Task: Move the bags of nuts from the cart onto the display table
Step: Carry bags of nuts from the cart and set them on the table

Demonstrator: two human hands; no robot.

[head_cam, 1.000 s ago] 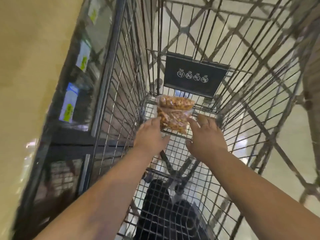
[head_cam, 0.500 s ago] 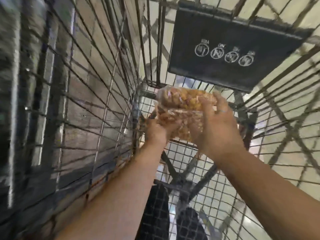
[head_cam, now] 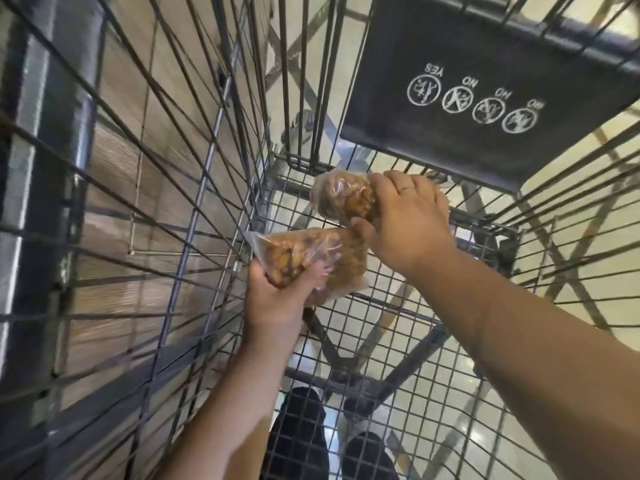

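Bag of nuts [head_cam: 313, 259] mid-frame inside the cart [head_cam: 215, 133], gripped by left hand [head_cam: 277, 303]; second bag [head_cam: 341, 199] just above, in right hand [head_cam: 410, 226], fingers [head_cam: 398, 181] curled round each. Lift both straight up, clear of the wires.

A second ago the left hand [head_cam: 277, 299] and right hand [head_cam: 408, 223] were spread open just short of two stacked bags at the far end of the cart [head_cam: 408, 358], and half a second ago both were clasped on that stack together. Now the stack is split. The left hand grips the lower bag [head_cam: 311, 258], drawn toward 7 o'clock, while the right hand grips the upper bag [head_cam: 343, 197] at 1 o'clock from it.
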